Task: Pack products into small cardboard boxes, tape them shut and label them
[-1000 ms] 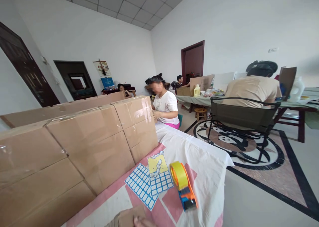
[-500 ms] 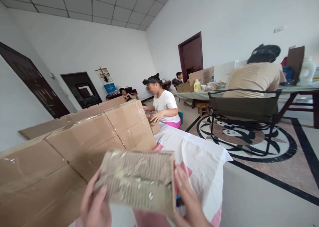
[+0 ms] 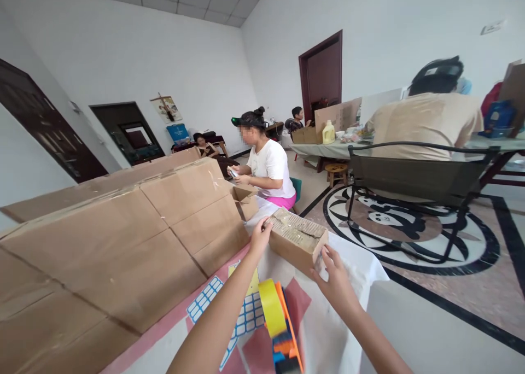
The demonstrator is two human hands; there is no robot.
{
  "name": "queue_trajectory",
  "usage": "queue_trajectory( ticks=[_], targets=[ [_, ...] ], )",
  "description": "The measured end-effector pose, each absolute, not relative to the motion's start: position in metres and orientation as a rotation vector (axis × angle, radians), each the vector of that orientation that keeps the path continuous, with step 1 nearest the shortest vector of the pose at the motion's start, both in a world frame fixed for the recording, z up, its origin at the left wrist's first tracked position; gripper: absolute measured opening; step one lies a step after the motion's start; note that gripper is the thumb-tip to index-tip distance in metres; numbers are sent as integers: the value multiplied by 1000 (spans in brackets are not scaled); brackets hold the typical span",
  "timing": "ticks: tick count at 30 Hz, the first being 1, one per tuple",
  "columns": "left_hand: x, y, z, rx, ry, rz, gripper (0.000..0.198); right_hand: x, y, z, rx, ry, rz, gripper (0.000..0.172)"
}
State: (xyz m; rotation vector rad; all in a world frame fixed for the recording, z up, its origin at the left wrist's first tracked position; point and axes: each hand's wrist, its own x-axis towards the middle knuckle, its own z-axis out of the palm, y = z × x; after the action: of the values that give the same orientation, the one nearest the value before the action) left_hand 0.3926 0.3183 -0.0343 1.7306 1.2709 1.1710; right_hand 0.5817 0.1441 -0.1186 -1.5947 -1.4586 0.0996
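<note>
From far off, I see the left hand (image 3: pixel 261 237) with its fingers on one end of the box (image 3: pixel 293 245), and the right hand (image 3: pixel 334 273) with its fingers and thumb on the other end. So the two hands hold the box between them. It is just past the tape (image 3: pixel 272 308), over the cloth (image 3: pixel 328 330); I can't tell if its bottom touches. Its top is bumpy, with shiny strips on it. Left of the tape, I see blue-and-white sheets (image 3: pixel 205 297), partly behind the left arm. Farther left of the tape is a big stack (image 3: pixel 123 253) of brown boxes. Well past the tape sits a person (image 3: pixel 268 166) in a white shirt. Far right of the tape is a chair (image 3: pixel 422 171).
</note>
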Motion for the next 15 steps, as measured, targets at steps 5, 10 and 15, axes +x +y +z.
queue_trajectory(
  ticks=[5, 10, 15],
  targets=[
    [392, 373, -28, 1648, 1439, 1234, 40, 562, 208, -110, -1654, -1553, 146, 68],
    [382, 368, -30, 1637, 1473, 1238, 53, 547, 246, -117, -1666, -1632, 265, 88],
    [312, 264, -51, 1713, 1357, 1193, 55, 535, 240, -126, -1795, -1744, 252, 92]
  ],
)
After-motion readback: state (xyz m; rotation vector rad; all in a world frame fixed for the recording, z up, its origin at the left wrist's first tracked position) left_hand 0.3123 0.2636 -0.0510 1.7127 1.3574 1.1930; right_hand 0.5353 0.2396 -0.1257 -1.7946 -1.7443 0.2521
